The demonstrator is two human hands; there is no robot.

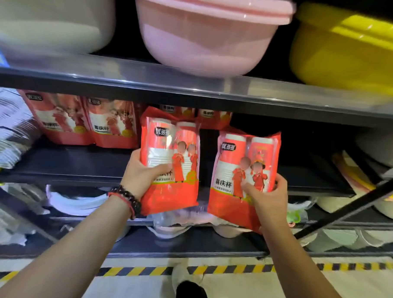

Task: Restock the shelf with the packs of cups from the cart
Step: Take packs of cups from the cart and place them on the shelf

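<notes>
Packs in both hands, held upright in front of the middle shelf. Left hand grips one red pack by its lower edge, thumb across the front; right hand pinches the other pack low down the same way. Both hang just short of the board, not yet set down. More packs already stand at the back left. This looks like the placing step: next, I'd guess, each goes in upright beside that row, into the dark gap on the right.
</notes>
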